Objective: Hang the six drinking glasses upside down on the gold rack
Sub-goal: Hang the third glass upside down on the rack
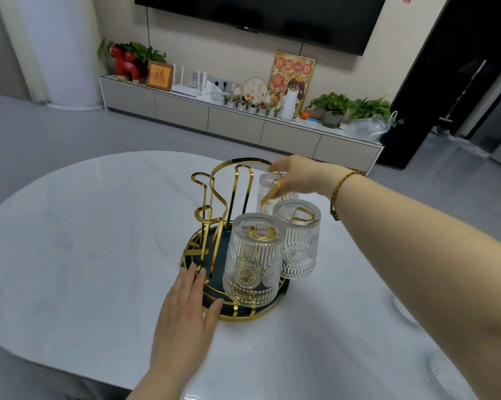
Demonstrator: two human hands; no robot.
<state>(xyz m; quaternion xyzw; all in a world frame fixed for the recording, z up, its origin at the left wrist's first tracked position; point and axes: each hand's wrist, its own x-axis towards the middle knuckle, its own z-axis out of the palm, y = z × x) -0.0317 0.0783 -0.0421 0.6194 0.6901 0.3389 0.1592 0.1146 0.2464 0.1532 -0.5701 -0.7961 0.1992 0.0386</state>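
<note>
Gold rack [214, 215] sits roughly mid-table on the white marble-look table [84, 241], round dark tray base with a gold wire rim, upright gold loops rising from it.

Head view only:
- Three drinking glasses on the rack, all upside down, all on its right half. Near glass [253, 258] at the front, second glass [299, 238] just right of it and a bit behind, far glass [272, 194] at the back.
- Gold loop tips show through the bases of the near and second glass, so both are seated over their loops.
- Left-side loops of the rack are bare.
- Right hand [298, 176] reaches across over the back of the rack, fingers curled round the upturned base of the far glass, gripping it. Can't tell whether that glass is fully down on its loop. Gold bracelet [337, 194] on that wrist.
- Left hand [188, 301] flat and spread, holding nothing, palm down on the table; fingertips [193, 269] touch the front-left rim of the tray base.
- Two more clear glass items at the right edge of the table, partly cut off by the right forearm and blurred: one at [405, 311], another nearer at [442, 373]. Can't tell how they lie.
</note>
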